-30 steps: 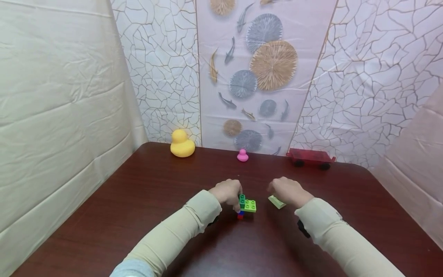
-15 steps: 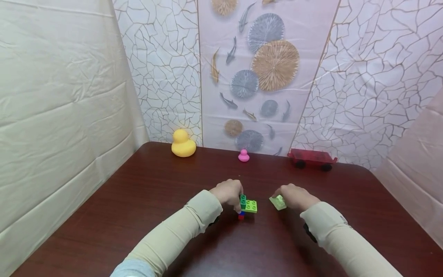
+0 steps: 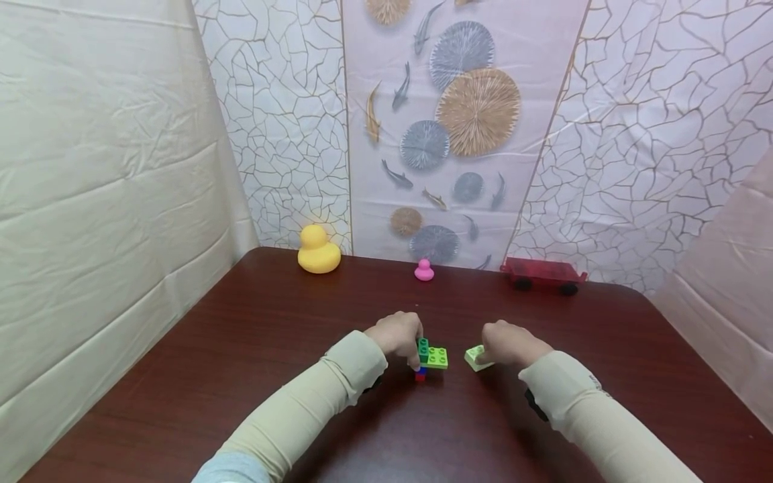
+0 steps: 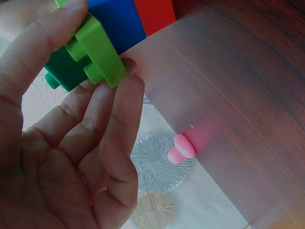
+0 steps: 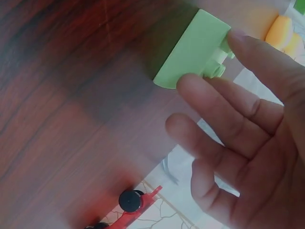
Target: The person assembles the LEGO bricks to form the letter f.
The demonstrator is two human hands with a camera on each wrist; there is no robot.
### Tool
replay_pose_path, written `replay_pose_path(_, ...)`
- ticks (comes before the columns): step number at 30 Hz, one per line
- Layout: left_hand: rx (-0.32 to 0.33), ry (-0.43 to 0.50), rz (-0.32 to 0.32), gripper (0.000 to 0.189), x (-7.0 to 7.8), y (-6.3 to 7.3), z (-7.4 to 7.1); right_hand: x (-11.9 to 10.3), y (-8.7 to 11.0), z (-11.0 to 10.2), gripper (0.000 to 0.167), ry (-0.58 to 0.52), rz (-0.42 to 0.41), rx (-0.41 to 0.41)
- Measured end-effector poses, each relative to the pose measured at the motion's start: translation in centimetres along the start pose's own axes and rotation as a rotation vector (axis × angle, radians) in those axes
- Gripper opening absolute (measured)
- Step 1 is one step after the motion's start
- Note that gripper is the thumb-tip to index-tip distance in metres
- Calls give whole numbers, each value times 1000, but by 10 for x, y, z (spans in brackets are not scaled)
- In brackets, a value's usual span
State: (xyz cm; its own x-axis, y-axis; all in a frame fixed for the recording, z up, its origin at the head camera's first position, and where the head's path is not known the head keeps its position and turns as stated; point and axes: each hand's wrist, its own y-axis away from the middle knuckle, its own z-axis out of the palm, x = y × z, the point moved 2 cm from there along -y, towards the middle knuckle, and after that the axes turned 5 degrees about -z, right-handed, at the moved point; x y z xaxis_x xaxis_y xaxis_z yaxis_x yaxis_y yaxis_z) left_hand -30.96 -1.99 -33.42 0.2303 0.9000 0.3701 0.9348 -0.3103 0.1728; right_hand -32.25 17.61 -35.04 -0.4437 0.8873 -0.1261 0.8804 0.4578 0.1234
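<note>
While our left hand pinches joined bricks, our right hand pinches the pale brick, newly turned studs-up, seemingly better oriented.

dark wood-grain table | creased cream cloth, left | fish-print backdrop, centre

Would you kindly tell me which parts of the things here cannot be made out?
- Head view: the left side of the joined bricks, hidden by the left hand.
- Head view: the right end of the pale green brick, hidden by the right hand.
- Left wrist view: the rest of the red brick, cut off by the top edge.
- Right wrist view: part of the red wagon, cut off by the bottom edge.
</note>
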Motion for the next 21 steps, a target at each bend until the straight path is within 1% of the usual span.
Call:
replay_pose_path(3, 6, -8, 6, 24, 0, 0, 0, -4, 1, 1, 20, 38, 20, -11)
replay_pose_path(8, 14, -17, 4, 24, 0, -1, 1, -9, 2, 2, 23, 77, 13, -9)
replay_pose_path(13, 9, -7, 0, 25, 1, -2, 1, -9, 2, 0, 24, 99, 23, 4)
replay_pose_path(15, 3, -2, -1, 25, 1, -2, 1, -7, 2, -2, 24, 93, 31, 26)
replay_pose_path(18, -1, -4, 1, 25, 1, -1, 1, -4, 2, -3, 22, 54, 31, 56)
replay_pose_path(21, 2, -15, 5, 26, 2, -1, 0, -2, 2, -1, 19, 12, 12, 53)
